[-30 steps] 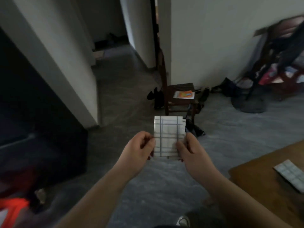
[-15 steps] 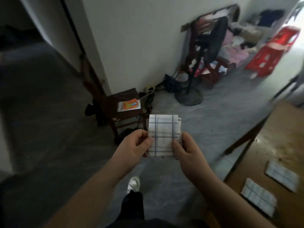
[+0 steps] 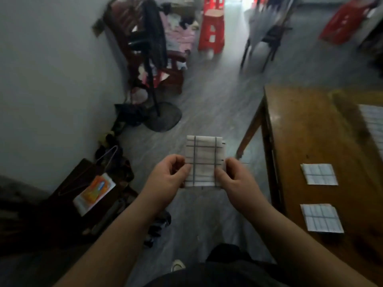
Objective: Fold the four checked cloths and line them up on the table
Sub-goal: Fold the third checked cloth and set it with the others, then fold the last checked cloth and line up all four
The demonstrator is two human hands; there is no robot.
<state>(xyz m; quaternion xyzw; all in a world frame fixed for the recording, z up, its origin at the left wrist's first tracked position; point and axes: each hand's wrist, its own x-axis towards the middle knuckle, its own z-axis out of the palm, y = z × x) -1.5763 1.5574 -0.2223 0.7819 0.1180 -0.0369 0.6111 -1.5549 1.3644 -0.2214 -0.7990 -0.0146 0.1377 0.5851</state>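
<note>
Grey floor (image 3: 207, 96) fills the room, and a brown wooden worktop (image 3: 310, 129) stands along its right side. Nearest, left of the worktop's near end, a white shoe (image 3: 178, 265) rests on the floor below two bare forearms.

Further on, the left hand (image 3: 167, 177) and the right hand (image 3: 236, 179) hold a folded white cloth with dark checked lines (image 3: 204, 160) upright in the air. It hangs over the floor, just left of the worktop's left edge and off it. Each grip pinches one lower side of that cloth, thumb on its front face and fingers curled.

On the worktop, close to its left edge, two more white checked cloths lie flat and apart: the nearer folded cloth (image 3: 321, 218) and the farther folded cloth (image 3: 319, 174). Farther along the worktop, at its right side, a pale lined fabric (image 3: 373, 123) is too blurred to make out.

Well left of the worktop, a dark stool (image 3: 68, 204) carries an orange-and-white packet (image 3: 95, 189). Beyond the worktop's far left corner stand a black round fan base (image 3: 163, 117), a dark wooden chair heaped with clothes (image 3: 172, 65) and a red plastic stool (image 3: 211, 30).
</note>
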